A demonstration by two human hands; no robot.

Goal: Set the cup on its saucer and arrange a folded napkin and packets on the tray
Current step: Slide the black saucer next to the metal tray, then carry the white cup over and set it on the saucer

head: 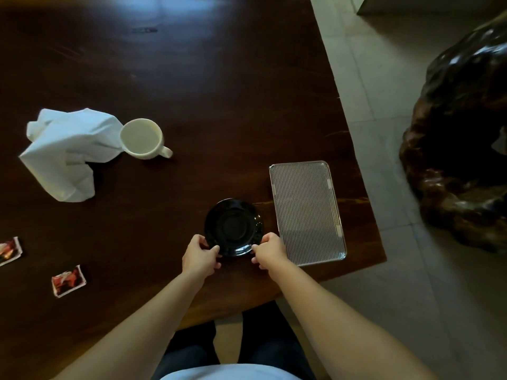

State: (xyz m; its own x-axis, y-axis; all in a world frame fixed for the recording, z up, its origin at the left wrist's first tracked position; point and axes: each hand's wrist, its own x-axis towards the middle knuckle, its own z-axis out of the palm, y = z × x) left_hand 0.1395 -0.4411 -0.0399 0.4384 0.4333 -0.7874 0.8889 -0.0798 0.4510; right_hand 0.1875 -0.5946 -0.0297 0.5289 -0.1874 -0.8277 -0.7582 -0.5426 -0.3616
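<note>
A black saucer [233, 224] lies on the dark wooden table, just left of a ribbed silver tray [307, 212]. My left hand [200, 256] grips the saucer's near left rim and my right hand [267, 249] grips its near right rim. A white cup [141, 138] stands upright farther back on the left, handle pointing right. A crumpled white napkin [65, 152] touches the cup's left side. Two red packets [68, 281] [9, 250] lie flat near the left edge of the view.
The table's right edge [365, 187] runs just beyond the tray, with tiled floor past it. A large dark carved wooden piece [461, 149] stands on the floor to the right. My legs show below the table's near edge.
</note>
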